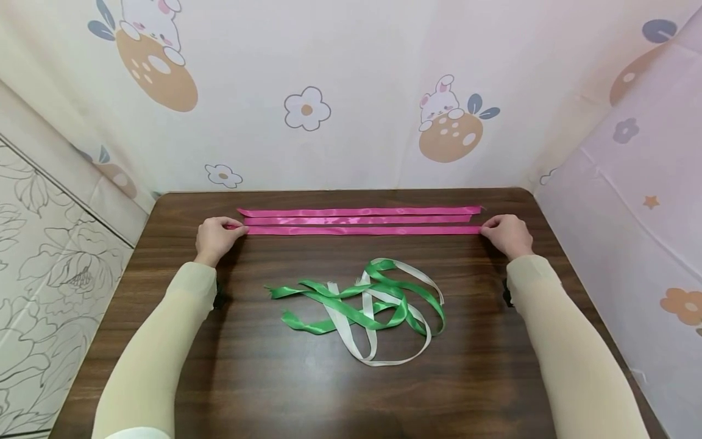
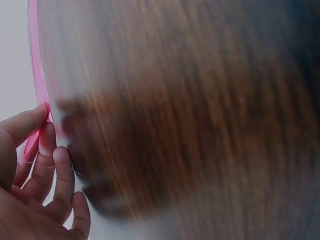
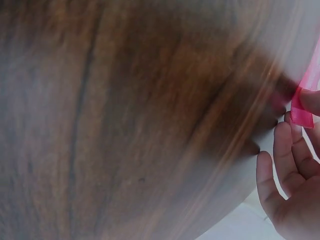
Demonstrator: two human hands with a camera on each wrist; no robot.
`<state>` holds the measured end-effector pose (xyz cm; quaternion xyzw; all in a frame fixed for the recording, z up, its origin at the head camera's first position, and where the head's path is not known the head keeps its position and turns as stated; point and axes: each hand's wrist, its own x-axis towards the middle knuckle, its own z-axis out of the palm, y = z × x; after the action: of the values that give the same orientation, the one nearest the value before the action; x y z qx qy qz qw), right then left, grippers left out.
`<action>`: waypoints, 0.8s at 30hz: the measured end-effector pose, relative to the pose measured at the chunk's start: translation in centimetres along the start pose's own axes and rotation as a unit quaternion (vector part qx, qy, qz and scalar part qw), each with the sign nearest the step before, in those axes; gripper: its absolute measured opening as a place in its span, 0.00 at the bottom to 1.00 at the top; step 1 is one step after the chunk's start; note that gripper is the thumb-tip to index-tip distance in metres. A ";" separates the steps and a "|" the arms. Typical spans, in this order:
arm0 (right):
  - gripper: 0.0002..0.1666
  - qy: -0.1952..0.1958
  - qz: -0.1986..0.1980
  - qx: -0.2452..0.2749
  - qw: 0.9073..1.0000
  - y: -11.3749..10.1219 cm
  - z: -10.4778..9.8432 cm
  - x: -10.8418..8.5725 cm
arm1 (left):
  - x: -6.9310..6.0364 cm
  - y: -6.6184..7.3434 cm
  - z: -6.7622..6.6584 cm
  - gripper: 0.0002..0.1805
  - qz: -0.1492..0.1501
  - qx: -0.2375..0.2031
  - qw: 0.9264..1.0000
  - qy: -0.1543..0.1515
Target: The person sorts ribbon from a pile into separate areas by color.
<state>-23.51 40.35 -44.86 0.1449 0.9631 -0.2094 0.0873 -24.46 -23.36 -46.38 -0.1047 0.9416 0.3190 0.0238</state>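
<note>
Here at the back of the tabletop point(image 1: 263, 390), the near pink satin ribbon point(image 1: 362, 230) runs straight from side to side, and 2 hands have it by its ends! The left hand point(image 1: 215, 239) pinches 1 end between thumb and forefinger, with a short pink tail poking out past the grip and a few loose threads showing in the left wrist view. Across on the far side, the right hand point(image 1: 510, 235) has the other end nipped by the thumb, its other fingers spread and gently bent.

Just behind lie 2 more strips, nearly parallel: the middle pink ribbon point(image 1: 356, 221), shiny and stopping short at the right, then the rear pink ribbon point(image 1: 362, 212), its left end narrowing to a point. That makes 3 pink lines in a row!

In front, nearer the person, what a tangle: green ribbon point(image 1: 356, 318) and white ribbon point(image 1: 372, 338) loop over each other in the middle, well apart from either hand. Pale sleeves point(image 1: 159, 347) reach in from both sides. Behind it all hangs a cream cloth point(image 1: 362, 49) printed with rabbits and flowers, and at left stands a panel point(image 1: 60, 292) of line-drawn blooms.
</note>
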 end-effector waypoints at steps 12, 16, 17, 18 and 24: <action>0.22 0.001 0.007 -0.003 1.000 0.1 0.2 0.4 | 0.7 -0.4 0.3 0.21 -0.004 0.006 1.000 -0.006; 0.23 0.003 0.009 0.008 1.000 0.1 0.1 0.5 | 0.9 -0.5 0.2 0.22 -0.006 0.004 1.000 -0.008; 0.24 0.002 0.009 0.010 1.000 0.2 0.1 0.5 | 0.8 -0.5 0.2 0.22 -0.007 0.003 1.000 -0.008; 0.24 0.004 0.010 0.011 1.000 0.2 0.1 0.5 | 0.8 -0.5 0.2 0.22 -0.008 0.000 1.000 -0.008; 0.26 0.005 0.017 0.025 1.000 0.3 0.3 0.7 | 0.6 -0.4 0.1 0.23 -0.016 -0.011 1.000 -0.006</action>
<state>-24.06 40.68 -45.38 0.1646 0.9553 -0.2312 0.0826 -24.93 -23.77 -46.76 -0.1177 0.9362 0.3294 0.0335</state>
